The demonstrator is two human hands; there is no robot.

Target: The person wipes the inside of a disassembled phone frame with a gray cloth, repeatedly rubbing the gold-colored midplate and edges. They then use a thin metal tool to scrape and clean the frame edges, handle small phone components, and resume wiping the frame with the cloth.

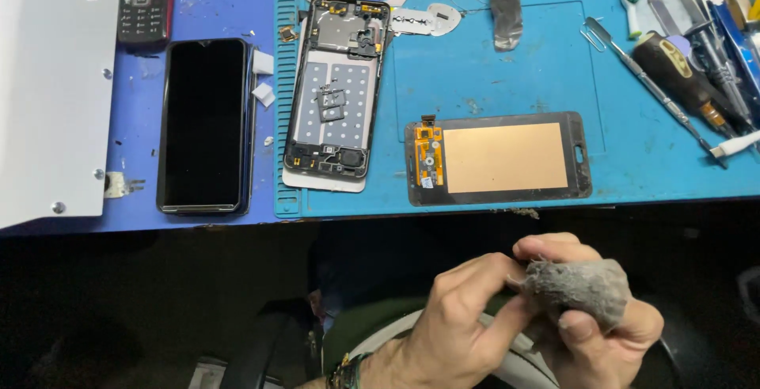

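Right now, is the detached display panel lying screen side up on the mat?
No. The display panel lies back side up on the blue mat, copper backing and orange flex showing.

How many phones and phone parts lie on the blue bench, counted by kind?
Whole phones: 2, a keypad phone and a smartphone
Opened phone frames: 1
Loose screen panels: 1
Total: 4

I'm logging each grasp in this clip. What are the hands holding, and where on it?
Both hands grip a grey wad of cloth: the right hand cups its underside, while the left hand pinches its left end.
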